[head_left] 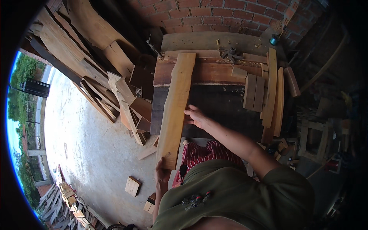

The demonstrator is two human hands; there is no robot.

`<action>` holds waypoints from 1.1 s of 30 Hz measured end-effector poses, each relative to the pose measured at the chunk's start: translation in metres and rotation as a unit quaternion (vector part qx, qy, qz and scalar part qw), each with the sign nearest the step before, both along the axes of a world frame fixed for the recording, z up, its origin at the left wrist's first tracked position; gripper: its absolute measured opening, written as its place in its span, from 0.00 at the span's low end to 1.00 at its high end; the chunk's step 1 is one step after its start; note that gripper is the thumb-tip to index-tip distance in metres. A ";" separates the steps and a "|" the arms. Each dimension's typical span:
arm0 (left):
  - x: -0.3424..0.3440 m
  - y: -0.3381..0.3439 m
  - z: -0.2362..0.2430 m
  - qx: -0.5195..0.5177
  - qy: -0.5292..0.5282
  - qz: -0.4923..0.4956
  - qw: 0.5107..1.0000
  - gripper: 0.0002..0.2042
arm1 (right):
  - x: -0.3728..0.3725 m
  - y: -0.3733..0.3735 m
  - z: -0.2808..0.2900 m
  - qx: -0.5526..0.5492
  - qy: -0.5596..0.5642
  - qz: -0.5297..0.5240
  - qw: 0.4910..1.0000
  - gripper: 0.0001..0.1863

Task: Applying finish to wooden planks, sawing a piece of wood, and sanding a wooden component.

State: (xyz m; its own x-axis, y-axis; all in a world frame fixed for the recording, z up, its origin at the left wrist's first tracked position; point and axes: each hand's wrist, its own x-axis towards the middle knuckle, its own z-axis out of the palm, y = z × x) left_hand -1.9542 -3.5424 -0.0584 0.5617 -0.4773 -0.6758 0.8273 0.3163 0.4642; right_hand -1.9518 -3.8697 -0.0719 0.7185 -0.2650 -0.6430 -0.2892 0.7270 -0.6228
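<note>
A long pale-yellow wooden plank point(177, 103) with one wavy edge lies lengthwise in front of me. Its far end rests over the reddish-brown boards point(214, 69) on the workbench point(218, 101), and its near end juts out past the bench's front edge. My left hand point(163, 172) grips the near end, thumb on top and the other fingers hidden below. Partway along, my right hand point(196, 116) holds the plank's right edge, with some fingertips out of sight underneath.
Several cut wood strips point(271, 88) and short blocks point(253, 92) lie on the bench's right side. A dark metal tool point(231, 54) sits among shavings at the back. Leaning boards point(96, 34) crowd the left, and a loose block point(132, 186) lies on the concrete floor.
</note>
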 end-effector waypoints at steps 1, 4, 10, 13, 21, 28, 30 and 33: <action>-0.003 -0.001 -0.008 -0.005 0.001 -0.001 1.000 0.27 | -0.003 0.001 -0.006 0.000 -0.007 -0.003 1.000 0.05; -0.013 -0.005 -0.031 0.001 0.030 -0.018 0.999 0.26 | -0.009 0.000 -0.023 -0.029 0.001 -0.021 0.999 0.04; -0.033 -0.014 -0.046 0.195 -0.016 -0.092 0.976 0.22 | -0.019 0.004 -0.052 -0.181 0.018 -0.084 0.980 0.07; -0.030 -0.025 -0.046 0.271 -0.133 -0.281 0.911 0.20 | -0.026 0.001 -0.058 -0.351 0.076 -0.126 0.925 0.10; -0.015 -0.049 -0.034 0.246 -0.133 -0.380 0.882 0.16 | -0.098 -0.053 -0.037 -0.595 0.057 -0.220 0.771 0.09; -0.019 -0.056 -0.042 0.258 -0.169 -0.440 0.843 0.19 | -0.229 -0.103 0.005 -0.736 0.177 -0.248 0.605 0.10; -0.022 -0.056 -0.045 0.264 -0.147 -0.434 0.849 0.18 | -0.274 -0.114 0.017 -0.745 0.257 -0.266 0.555 0.12; -0.021 -0.057 -0.044 0.283 -0.140 -0.444 0.839 0.17 | -0.343 -0.139 0.022 -0.706 0.340 -0.329 0.527 0.10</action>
